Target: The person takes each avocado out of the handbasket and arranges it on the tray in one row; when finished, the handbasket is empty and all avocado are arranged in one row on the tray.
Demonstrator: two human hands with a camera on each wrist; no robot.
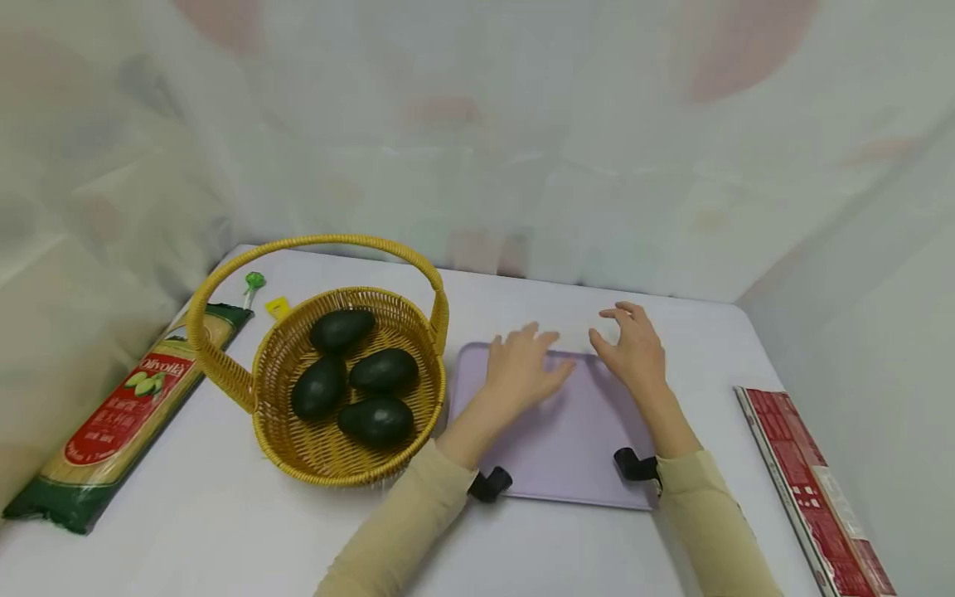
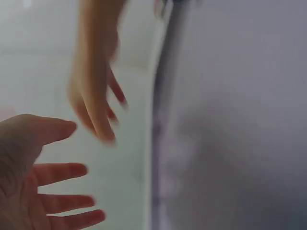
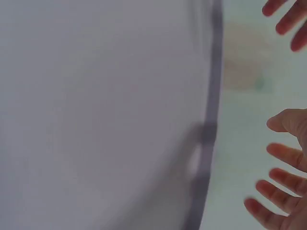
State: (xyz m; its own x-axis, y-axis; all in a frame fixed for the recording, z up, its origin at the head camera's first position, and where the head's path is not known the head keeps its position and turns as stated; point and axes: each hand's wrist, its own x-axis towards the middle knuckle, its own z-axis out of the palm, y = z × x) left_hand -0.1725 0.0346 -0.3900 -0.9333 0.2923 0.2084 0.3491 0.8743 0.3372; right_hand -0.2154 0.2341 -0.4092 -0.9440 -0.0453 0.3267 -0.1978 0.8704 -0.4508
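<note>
Left hand (image 1: 520,369), right hand (image 1: 634,348): apart, fingers loosely spread, holding nothing
Lilac tray (image 1: 570,452): beneath both hands, partly hidden, cut off in wrist views
Yellow basket (image 1: 321,458): four avocados (image 1: 376,421) inside
Red box (image 1: 798,464): cut off below

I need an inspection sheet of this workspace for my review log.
Surface: white table.
Job's things: lilac tray, flat on the table.
Clutter: wicker basket holding four avocados, left of the tray; pasta pack farther left; green item and yellow item near the pack's far end; red box at right.
Hands: left hand above the tray, right hand near its far edge; fingers parted, neither holding anything.
Cables: nothing seen.
Surroundings: pale sheeting with blurred reddish patches behind the table.
</note>
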